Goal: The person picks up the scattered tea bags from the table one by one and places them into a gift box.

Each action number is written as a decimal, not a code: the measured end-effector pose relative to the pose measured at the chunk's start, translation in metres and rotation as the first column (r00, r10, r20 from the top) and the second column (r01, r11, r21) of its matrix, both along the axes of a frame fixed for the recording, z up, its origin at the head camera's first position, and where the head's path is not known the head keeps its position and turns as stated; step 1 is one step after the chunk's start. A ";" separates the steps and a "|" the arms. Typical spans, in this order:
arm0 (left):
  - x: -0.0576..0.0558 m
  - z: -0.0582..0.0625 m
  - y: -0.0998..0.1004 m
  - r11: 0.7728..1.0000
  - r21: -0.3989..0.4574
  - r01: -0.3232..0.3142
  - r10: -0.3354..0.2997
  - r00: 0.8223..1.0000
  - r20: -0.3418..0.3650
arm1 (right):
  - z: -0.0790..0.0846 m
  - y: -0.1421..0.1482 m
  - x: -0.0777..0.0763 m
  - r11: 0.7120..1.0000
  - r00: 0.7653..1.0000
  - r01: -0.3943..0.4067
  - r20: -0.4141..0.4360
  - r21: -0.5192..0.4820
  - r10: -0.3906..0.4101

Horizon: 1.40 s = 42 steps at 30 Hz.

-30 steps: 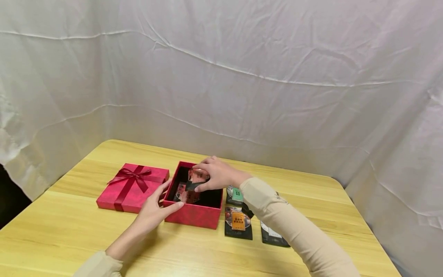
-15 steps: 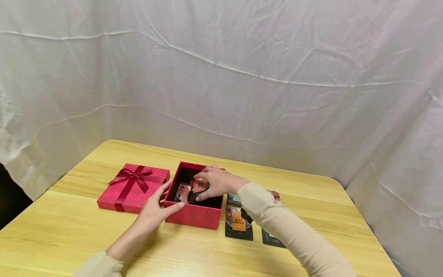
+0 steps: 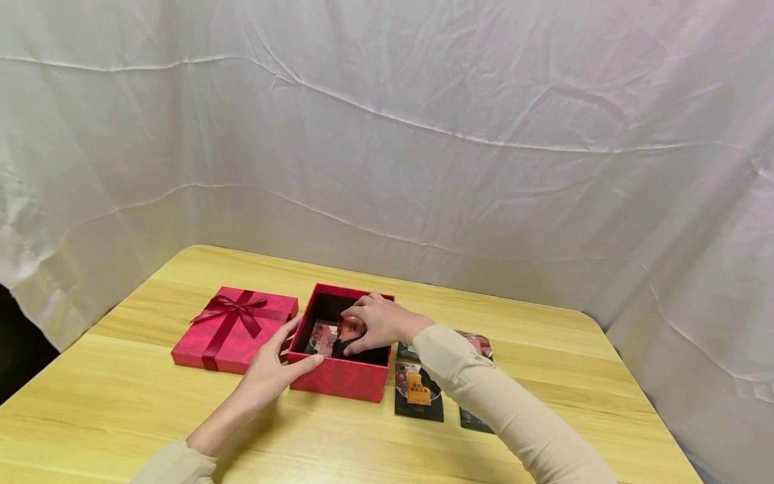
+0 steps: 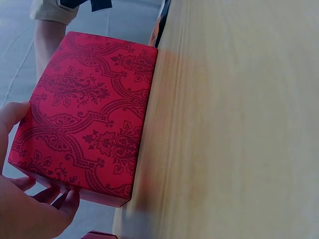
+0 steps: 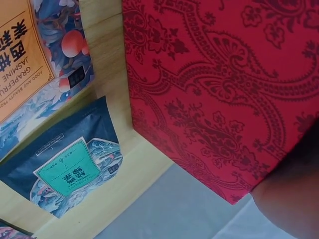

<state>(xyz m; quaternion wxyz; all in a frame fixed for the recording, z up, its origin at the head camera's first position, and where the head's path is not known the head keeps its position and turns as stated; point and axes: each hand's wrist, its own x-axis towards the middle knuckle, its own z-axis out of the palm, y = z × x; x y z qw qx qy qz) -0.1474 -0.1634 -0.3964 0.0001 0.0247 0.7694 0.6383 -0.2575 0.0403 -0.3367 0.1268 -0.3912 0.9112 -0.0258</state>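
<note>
My left hand (image 3: 266, 370) holds the red gift box (image 3: 341, 382) at its left side, thumb on the front rim. In the left wrist view, that hand's fingers curl around one end of the patterned box (image 4: 84, 109). Down inside the box, my right hand (image 3: 382, 321) pinches a dark tea packet with a red label (image 3: 351, 329). Beside it in the box lies another packet with a pinkish label (image 3: 324, 336). My fingers hide part of the held packet. The right wrist view shows mainly the box's outer wall (image 5: 214, 84).
Left of the box lies its red lid (image 3: 242, 333) with a ribbon bow. Right of it on the wooden table (image 3: 338, 444) are several packets, including an orange-labelled one (image 3: 418, 390) and a green-labelled one (image 5: 70, 172). My right sleeve partly covers them. A pale curtain (image 3: 387, 134) hangs behind.
My right hand has lowered the red-labelled packet deeper into the box and shifted slightly right. My left hand has stayed on the box.
</note>
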 end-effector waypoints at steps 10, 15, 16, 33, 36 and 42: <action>-0.001 -0.001 0.000 1.000 0.006 -0.001 0.001 1.000 -0.008 | 0.001 0.004 -0.002 0.994 1.000 -0.002 0.010 -0.108 0.003; -0.001 -0.001 0.000 1.000 -0.002 -0.004 0.004 1.000 -0.007 | 0.006 0.014 -0.004 0.974 1.000 -0.006 0.012 -0.228 0.009; -0.001 0.000 0.000 1.000 -0.004 -0.005 0.005 1.000 -0.007 | 0.006 0.017 -0.005 0.969 1.000 -0.006 0.012 -0.249 0.009; 0.001 0.000 -0.001 1.000 -0.020 -0.007 0.007 1.000 -0.004 | 0.016 0.081 0.000 0.902 0.992 0.130 0.065 -0.412 -0.113; 0.001 0.000 0.000 1.000 -0.025 -0.009 0.009 1.000 -0.001 | 0.015 0.095 0.002 0.896 0.990 0.137 0.072 -0.423 -0.118; 0.001 0.001 0.000 1.000 -0.021 -0.008 0.009 1.000 0.000 | 0.010 0.119 0.005 0.891 0.987 0.158 0.079 -0.426 -0.137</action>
